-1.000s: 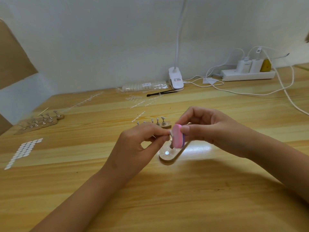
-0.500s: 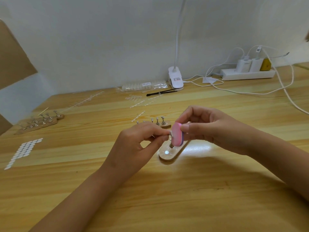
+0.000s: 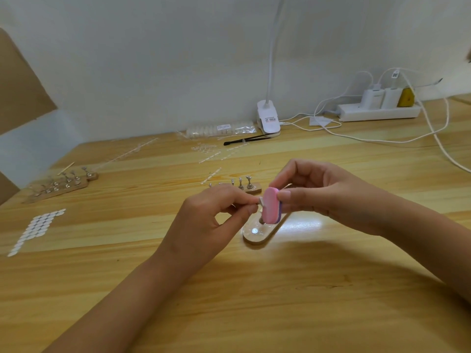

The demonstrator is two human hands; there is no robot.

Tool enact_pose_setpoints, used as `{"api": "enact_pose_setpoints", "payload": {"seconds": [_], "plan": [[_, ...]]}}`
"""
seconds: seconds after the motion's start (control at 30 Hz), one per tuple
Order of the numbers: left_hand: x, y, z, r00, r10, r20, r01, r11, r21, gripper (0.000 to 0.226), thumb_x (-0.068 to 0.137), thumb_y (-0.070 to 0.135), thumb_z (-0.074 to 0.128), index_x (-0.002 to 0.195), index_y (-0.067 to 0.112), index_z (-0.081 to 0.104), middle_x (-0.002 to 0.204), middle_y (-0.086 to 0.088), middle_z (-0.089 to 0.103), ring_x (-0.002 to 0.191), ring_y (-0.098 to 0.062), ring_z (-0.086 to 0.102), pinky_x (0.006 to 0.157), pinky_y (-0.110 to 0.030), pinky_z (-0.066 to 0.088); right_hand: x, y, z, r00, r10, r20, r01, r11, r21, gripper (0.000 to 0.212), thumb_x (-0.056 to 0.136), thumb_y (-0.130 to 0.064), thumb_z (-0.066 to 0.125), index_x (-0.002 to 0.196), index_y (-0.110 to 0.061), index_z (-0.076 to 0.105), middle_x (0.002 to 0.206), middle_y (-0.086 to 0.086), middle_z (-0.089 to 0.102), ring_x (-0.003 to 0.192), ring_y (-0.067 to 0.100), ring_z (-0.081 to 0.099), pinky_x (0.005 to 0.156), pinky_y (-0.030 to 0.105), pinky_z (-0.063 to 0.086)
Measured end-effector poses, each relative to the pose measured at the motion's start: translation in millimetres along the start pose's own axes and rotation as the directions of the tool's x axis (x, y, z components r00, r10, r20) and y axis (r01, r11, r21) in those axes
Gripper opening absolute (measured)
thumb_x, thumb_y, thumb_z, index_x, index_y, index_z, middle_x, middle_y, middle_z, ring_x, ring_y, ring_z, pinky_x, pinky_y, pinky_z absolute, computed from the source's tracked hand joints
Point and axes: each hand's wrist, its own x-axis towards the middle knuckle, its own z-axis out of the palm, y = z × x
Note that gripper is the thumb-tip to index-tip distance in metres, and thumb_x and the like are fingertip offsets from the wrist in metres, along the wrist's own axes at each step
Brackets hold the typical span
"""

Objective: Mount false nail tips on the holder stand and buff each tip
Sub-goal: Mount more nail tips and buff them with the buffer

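Note:
A small pink and purple buffer block point(image 3: 270, 208) is gripped between the thumb and fingers of my right hand point(image 3: 316, 192). Its pink face lies against a pale nail tip point(image 3: 261, 201) that my left hand point(image 3: 211, 220) pinches at the fingertips. Both sit just above a wooden holder stand point(image 3: 257, 231) with a round metal spot near its front end. The peg under the tip is mostly hidden by the block. Behind my hands, a second wooden stand point(image 3: 252, 190) carries several upright metal pegs.
A third wooden stand point(image 3: 63, 186) with pegs lies at the far left, with a sheet of white adhesive dots point(image 3: 35, 229) in front of it. A bag of nail tips point(image 3: 219, 129), a black brush point(image 3: 244, 140), a lamp clip point(image 3: 268, 121) and a power strip point(image 3: 377, 112) with cables line the wall.
The buffer block has shifted slightly up and down against the tip. Both hands stay in nearly the same place.

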Motion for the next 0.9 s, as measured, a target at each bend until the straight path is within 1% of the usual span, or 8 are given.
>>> {"api": "enact_pose_setpoints", "payload": {"seconds": [0.2,0.3,0.4,0.5,0.63,0.73,0.83,0.9], "plan": [[-0.4,0.1,1.2,1.000,0.003,0.001,-0.003,1.000,0.006,0.013,0.087,0.009,0.068,0.098,0.012,0.075,0.092,0.007,0.072,0.086,-0.008,0.068,0.077,-0.021,0.055,-1.2,0.5,-1.1,0.996,0.057,0.064,-0.055,0.998,-0.027,0.022,0.085,-0.020,0.071,0.104,-0.010,0.067,0.106,0.012,0.072,0.101,0.030,0.070,0.087,0.030,0.056],[-0.6,0.4,1.6,1.000,-0.002,-0.004,0.002,1.000,-0.008,0.014,0.088,0.010,0.068,0.100,0.016,0.073,0.092,0.008,0.071,0.086,-0.007,0.068,0.077,-0.022,0.055,-0.3,0.6,-1.3,0.999,0.039,0.010,-0.039,0.999,-0.017,0.021,0.086,-0.019,0.069,0.105,-0.009,0.066,0.104,0.010,0.073,0.100,0.027,0.070,0.085,0.028,0.056],[-0.8,0.0,2.7,1.000,-0.005,0.008,0.005,1.000,0.000,0.013,0.088,0.011,0.067,0.099,0.013,0.074,0.092,0.009,0.071,0.085,-0.008,0.068,0.076,-0.024,0.056,-0.3,1.9,0.0,0.996,0.060,0.059,-0.057,0.998,-0.038,0.021,0.087,-0.017,0.068,0.106,-0.007,0.065,0.106,0.013,0.072,0.102,0.031,0.069,0.087,0.032,0.056],[-1.0,-0.4,2.6,0.999,-0.034,0.006,0.035,0.999,-0.011,0.012,0.089,0.011,0.067,0.098,0.013,0.074,0.091,0.009,0.071,0.085,-0.010,0.068,0.077,-0.028,0.057,0.1,0.5,0.5,0.999,0.028,-0.017,-0.029,0.999,-0.024,0.022,0.086,-0.020,0.069,0.105,-0.009,0.066,0.104,0.010,0.073,0.099,0.028,0.070,0.086,0.028,0.056],[-0.9,0.1,3.0,0.999,-0.038,0.015,0.038,0.999,-0.006,0.010,0.089,0.012,0.067,0.096,0.014,0.073,0.090,0.010,0.069,0.083,-0.011,0.067,0.076,-0.030,0.056,-0.6,0.0,1.1,0.996,0.059,0.066,-0.058,0.998,-0.017,0.019,0.085,-0.021,0.070,0.102,-0.013,0.068,0.106,0.014,0.072,0.102,0.033,0.069,0.088,0.033,0.056],[-0.8,-0.7,2.4,0.998,-0.058,0.008,0.058,0.998,-0.032,0.011,0.089,0.011,0.066,0.096,0.017,0.072,0.090,0.010,0.069,0.084,-0.011,0.067,0.077,-0.028,0.056,0.0,-0.2,1.6,0.999,0.035,-0.008,-0.035,0.999,-0.014,0.019,0.083,-0.025,0.071,0.100,-0.016,0.070,0.103,0.011,0.073,0.099,0.029,0.070,0.086,0.030,0.056],[-1.0,-0.8,3.2,0.999,-0.044,0.017,0.044,0.999,-0.024,0.010,0.089,0.011,0.067,0.096,0.016,0.072,0.090,0.009,0.069,0.084,-0.010,0.067,0.077,-0.027,0.055,0.5,1.3,2.6,0.998,0.054,0.034,-0.053,0.998,-0.023,0.021,0.085,-0.023,0.071,0.102,-0.012,0.068,0.106,0.014,0.072,0.101,0.034,0.069,0.089,0.035,0.056],[-1.3,-1.0,3.5,0.998,-0.056,0.010,0.056,0.998,-0.035,0.010,0.089,0.012,0.067,0.096,0.018,0.071,0.090,0.009,0.070,0.084,-0.010,0.067,0.077,-0.026,0.055,1.0,1.1,2.6,0.999,0.042,-0.021,-0.042,0.999,-0.015,0.023,0.082,-0.026,0.073,0.100,-0.013,0.070,0.103,0.012,0.073,0.099,0.030,0.070,0.087,0.031,0.056]]}}
